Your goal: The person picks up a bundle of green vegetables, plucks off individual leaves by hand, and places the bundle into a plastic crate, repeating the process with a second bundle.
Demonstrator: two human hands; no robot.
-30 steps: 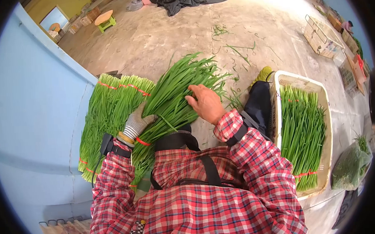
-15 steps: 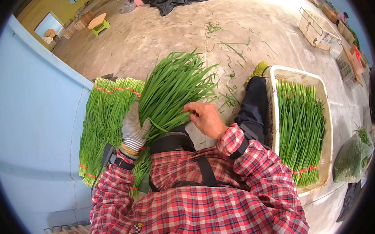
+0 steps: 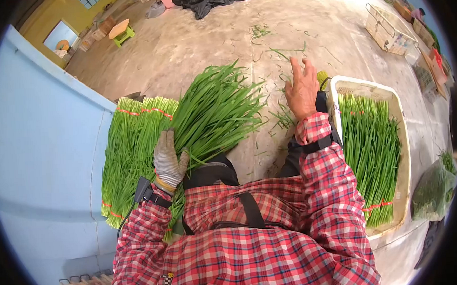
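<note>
My left hand (image 3: 169, 163), in a grey striped glove, is closed around the lower side of a loose bunch of garlic chives (image 3: 217, 110). The green leaves fan out up and to the right above my lap. Bare and holding nothing, my right hand (image 3: 303, 91) is stretched forward over the floor with its fingers apart. Beside my left hand lie stacked chive bundles (image 3: 132, 146), tied with red bands near both ends. On the right, a white plastic crate (image 3: 402, 130) holds more chives (image 3: 369, 151) with red bands.
Blue wall (image 3: 49, 130) closes in on the left. Chive scraps (image 3: 283, 114) litter the concrete floor (image 3: 183, 47). A clear bag of greens (image 3: 434, 192) sits right of the crate. Farther off are another white crate (image 3: 389, 31), a small stool (image 3: 121, 32) and black sheeting (image 3: 214, 0). Another person (image 3: 417, 14) is at far right.
My right hand has left the leaf edge of the bunch and swung forward and right, its fingers opening. My left hand stays on the chives, almost in place.
</note>
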